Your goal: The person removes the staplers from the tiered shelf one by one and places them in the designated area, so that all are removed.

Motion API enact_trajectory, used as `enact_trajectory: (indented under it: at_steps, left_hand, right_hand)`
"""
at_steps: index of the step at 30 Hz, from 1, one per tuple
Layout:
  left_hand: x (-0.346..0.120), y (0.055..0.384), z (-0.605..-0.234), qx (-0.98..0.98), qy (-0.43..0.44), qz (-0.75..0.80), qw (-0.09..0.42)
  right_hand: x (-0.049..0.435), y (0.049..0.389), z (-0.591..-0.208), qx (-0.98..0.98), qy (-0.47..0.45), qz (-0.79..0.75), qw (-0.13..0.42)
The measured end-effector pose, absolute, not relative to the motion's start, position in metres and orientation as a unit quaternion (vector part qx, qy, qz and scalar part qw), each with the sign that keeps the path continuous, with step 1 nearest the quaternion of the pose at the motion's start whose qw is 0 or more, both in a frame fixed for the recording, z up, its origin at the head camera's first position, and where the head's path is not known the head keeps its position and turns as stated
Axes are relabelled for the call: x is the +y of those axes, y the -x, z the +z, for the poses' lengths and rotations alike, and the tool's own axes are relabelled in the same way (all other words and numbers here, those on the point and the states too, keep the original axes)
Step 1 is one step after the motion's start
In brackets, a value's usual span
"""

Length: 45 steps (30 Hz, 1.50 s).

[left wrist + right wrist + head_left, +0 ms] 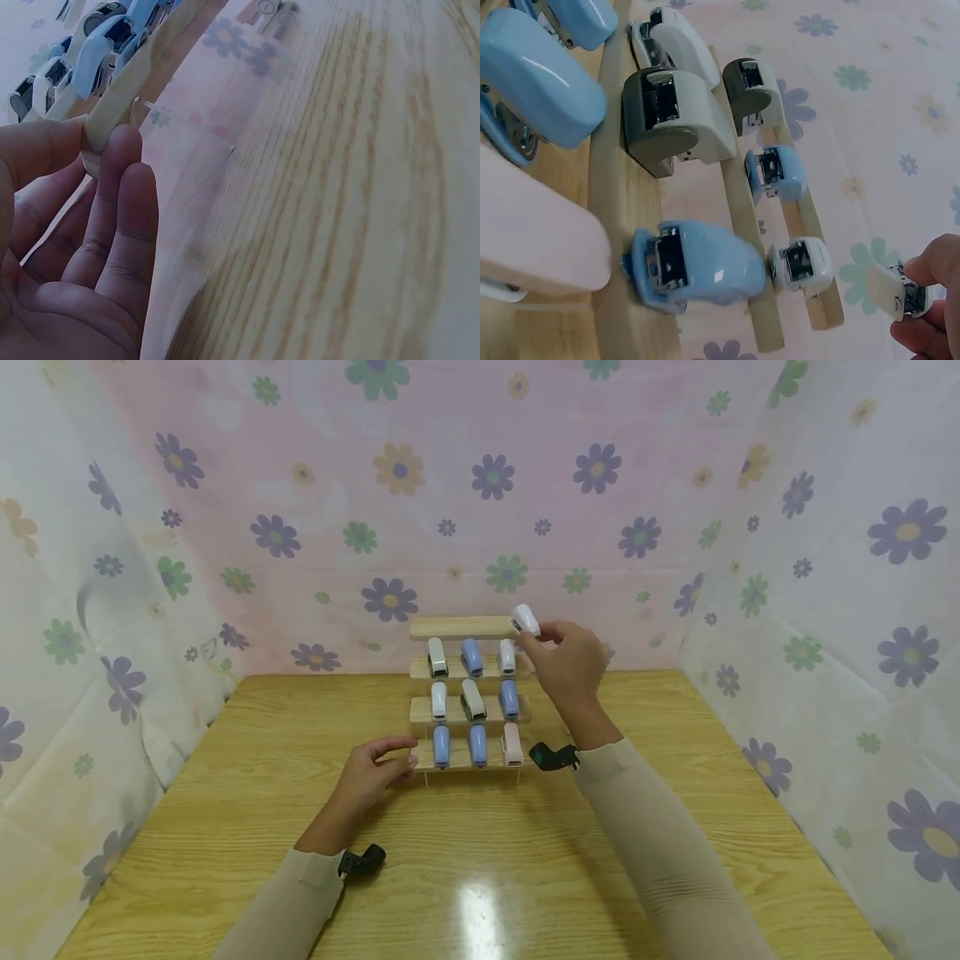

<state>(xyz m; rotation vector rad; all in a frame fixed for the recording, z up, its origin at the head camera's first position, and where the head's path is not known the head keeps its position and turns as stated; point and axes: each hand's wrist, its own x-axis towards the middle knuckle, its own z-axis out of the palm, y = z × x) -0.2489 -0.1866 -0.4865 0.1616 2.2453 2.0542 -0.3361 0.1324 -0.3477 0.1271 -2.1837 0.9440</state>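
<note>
My right hand (572, 667) pinches a small white stapler (527, 620) between thumb and fingers, at the right end of the rack's top shelf (457, 627). In the right wrist view that stapler (887, 291) appears beyond the top rows. My left hand (366, 778) grips the left end of the bottom shelf; the left wrist view shows thumb and fingers on the shelf's corner (112, 120). Staplers stand in rows on the lower shelves: a pink one (512, 744) and blue ones (442, 746) at the bottom, a beige one (473, 700) mid-rack, and white ones (438, 700).
The tiered wooden rack stands on clear supports upon a wood-grain table (420, 868). Behind it hangs a flowered cloth (450, 493), with more cloth at both sides. A black wrist camera (553, 757) on the right arm is close to the bottom shelf's right end.
</note>
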Motion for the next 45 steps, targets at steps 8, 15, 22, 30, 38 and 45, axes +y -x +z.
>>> enact_trajectory:
  at_steps: [8,15,22,30,38,45]
  left_hand:
    - [-0.188,0.250,-0.487,0.736,-0.049,0.673,0.049]
    - [-0.187,0.249,-0.486,0.736,-0.053,0.673,0.047]
    - [-0.186,0.249,-0.485,0.735,-0.050,0.675,0.047]
    - [-0.185,0.249,-0.485,0.740,-0.041,0.670,0.044]
    - [-0.186,0.249,-0.485,0.736,-0.044,0.674,0.042]
    - [-0.187,0.249,-0.487,0.732,-0.039,0.678,0.047]
  right_hand:
    - [0.155,0.323,-0.361,-0.849,-0.032,0.356,0.389]
    - [0.172,0.309,-0.375,-0.838,-0.004,0.377,0.394]
    - [0.191,0.300,-0.393,-0.826,0.032,0.422,0.372]
    - [0.218,0.305,-0.424,-0.830,0.065,0.434,0.344]
    - [0.235,0.309,-0.463,-0.835,0.117,0.448,0.298]
    - [0.245,0.307,-0.481,-0.840,0.142,0.456,0.256]
